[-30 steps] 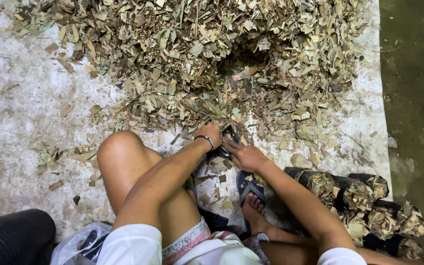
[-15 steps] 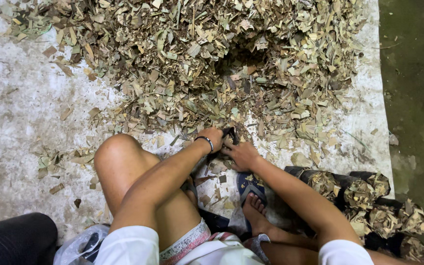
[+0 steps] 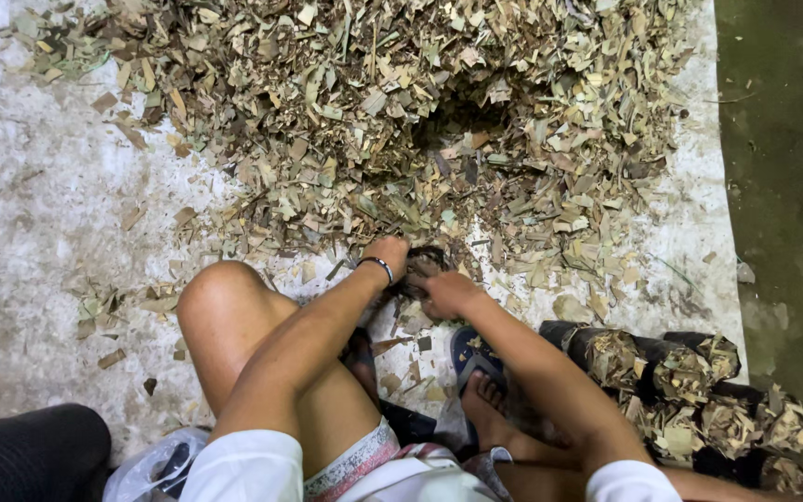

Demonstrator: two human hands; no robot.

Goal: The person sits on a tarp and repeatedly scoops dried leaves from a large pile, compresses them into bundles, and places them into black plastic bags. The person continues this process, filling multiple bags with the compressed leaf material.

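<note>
I sit on the ground with a bare knee raised and both arms stretched forward. My left hand (image 3: 388,254), with a dark band on its wrist, and my right hand (image 3: 448,294) close together around a small dark bag (image 3: 425,265) stuffed with dry leaf bits. The bag stands at the near edge of a big heap of chopped dry leaves (image 3: 392,112). Most of the bag is hidden by my fingers.
Several filled dark bags (image 3: 680,372) topped with leaf bits lie at my right side. My foot in a blue sandal (image 3: 476,367) rests near them. A pale sheet (image 3: 39,251) covers the ground. A plastic bag (image 3: 146,469) and a dark bundle (image 3: 25,455) lie at lower left. Mossy ground (image 3: 792,186) runs along the right.
Both hands have shifted slightly forward and closer together around the small bag; the camera view has drifted a little. The heap and the filled bags have not moved.
</note>
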